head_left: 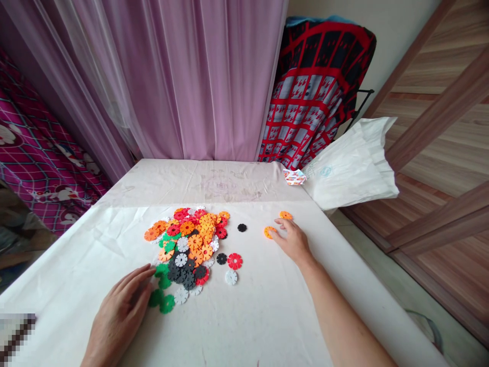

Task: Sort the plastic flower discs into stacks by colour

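Observation:
A heap of flower-shaped plastic discs [194, 241] in orange, red, black, white and green lies left of centre on the table. My left hand [121, 306] rests at the heap's near left edge, fingers stretched out beside the green discs [167, 304], with nothing visibly held. At the right, my right hand [293, 240] has its thumb and fingers apart, its fingertips touching an orange disc [269, 232] on the cloth. A second orange disc [286, 215] lies just beyond its knuckles. Between heap and hand are a black disc [242, 228], a red disc [235, 261] and a white disc [231, 277].
A white cloth [244, 326] covers the table. At the back right corner stand a white paper bag [351, 168] and a small patterned piece [294, 177]. Behind hang a purple curtain [206, 76] and a red-and-black cloth [317, 76]. A wooden door [439, 137] is at right.

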The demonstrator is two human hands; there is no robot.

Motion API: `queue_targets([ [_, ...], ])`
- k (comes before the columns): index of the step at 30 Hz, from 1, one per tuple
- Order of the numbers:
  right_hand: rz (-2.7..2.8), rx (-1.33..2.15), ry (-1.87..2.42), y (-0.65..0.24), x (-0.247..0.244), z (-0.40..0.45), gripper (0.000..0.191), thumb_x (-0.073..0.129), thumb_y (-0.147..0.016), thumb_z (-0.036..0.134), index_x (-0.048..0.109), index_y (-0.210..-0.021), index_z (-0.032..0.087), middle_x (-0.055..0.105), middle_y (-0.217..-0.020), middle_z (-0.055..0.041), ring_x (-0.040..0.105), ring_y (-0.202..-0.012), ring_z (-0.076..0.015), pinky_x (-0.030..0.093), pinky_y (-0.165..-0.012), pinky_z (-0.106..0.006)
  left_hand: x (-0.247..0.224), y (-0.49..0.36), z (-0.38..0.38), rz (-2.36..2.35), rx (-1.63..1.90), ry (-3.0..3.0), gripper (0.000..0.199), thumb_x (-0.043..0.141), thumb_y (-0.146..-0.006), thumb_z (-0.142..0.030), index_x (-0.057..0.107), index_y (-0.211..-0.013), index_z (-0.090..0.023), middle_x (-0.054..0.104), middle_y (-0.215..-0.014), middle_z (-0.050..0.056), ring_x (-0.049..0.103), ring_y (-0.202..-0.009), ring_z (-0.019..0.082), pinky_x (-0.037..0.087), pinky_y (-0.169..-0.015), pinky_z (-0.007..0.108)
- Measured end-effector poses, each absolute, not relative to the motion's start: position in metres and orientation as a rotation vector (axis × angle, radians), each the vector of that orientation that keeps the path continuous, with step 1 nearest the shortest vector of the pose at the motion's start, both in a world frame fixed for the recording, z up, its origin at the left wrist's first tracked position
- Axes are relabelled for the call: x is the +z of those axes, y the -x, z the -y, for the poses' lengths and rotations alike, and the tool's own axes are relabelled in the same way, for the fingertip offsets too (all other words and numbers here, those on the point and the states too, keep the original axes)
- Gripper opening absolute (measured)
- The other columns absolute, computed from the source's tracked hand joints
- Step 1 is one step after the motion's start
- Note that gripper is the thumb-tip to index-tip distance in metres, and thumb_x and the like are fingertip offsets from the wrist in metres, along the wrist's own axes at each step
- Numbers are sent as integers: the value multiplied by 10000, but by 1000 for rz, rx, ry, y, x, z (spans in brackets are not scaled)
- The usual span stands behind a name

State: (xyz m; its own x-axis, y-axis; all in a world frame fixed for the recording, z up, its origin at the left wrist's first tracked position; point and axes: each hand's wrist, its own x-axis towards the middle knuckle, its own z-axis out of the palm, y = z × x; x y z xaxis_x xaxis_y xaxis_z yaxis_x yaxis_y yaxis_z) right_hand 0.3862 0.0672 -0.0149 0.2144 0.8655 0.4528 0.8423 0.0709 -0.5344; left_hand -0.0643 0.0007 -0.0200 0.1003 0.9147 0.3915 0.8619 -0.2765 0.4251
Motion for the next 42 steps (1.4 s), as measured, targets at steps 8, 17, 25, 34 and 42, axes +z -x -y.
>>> queue_targets([
  [8, 1819, -36, 1756, -390, -29, -67, 374, 641, -738, 323, 650, -1107, 264, 721, -1092, -54, 635, -1022, -260, 502, -897, -397, -21, 65, 0, -1841, 915, -2274, 391, 492, -873, -544, 720, -1057, -286, 731, -1170, 44, 706, -1031, 245, 587, -893, 337],
  [17, 1467, -58, 1805, -412, -34, -84, 427, 641, -709, 413, 622, -1105, 256, 735, -976, -61, 666, -889, -248, 513, -819, -386, -18, 63, -1, -1819, 942, -2294, 378, 477, -879, -530, 722, -1040, -292, 742, -1135, 47, 721, -986, 264, 616, -846, 369],
  [25, 1190, -17, 1916, -450, -39, -117, 466, 662, -676, 454, 610, -1096, 260, 739, -993, -61, 668, -936, -261, 495, -847, -395, -17, 67, -1, -1819, 864, -2316, 353, 503, -872, -516, 715, -1051, -299, 734, -1162, 31, 716, -1003, 252, 606, -865, 340],
  [34, 1272, 4, 1927, -450, -43, -118, 484, 668, -674, 449, 620, -1108, 239, 727, -1035, -69, 646, -959, -244, 490, -869, -385, -14, 66, -1, -1799, 873, -2342, 361, 484, -879, -536, 707, -1038, -300, 741, -1143, 29, 723, -978, 265, 619, -851, 378],
  [42, 1189, -84, 2132, -450, -37, -93, 126, 552, -674, 250, 611, -786, 240, 693, -802, -52, 626, -787, -238, 459, -717, -337, -19, 65, 0, -1811, 922, -2307, 364, 490, -877, -539, 720, -1028, -300, 740, -1145, 35, 716, -1000, 260, 611, -856, 363],
])
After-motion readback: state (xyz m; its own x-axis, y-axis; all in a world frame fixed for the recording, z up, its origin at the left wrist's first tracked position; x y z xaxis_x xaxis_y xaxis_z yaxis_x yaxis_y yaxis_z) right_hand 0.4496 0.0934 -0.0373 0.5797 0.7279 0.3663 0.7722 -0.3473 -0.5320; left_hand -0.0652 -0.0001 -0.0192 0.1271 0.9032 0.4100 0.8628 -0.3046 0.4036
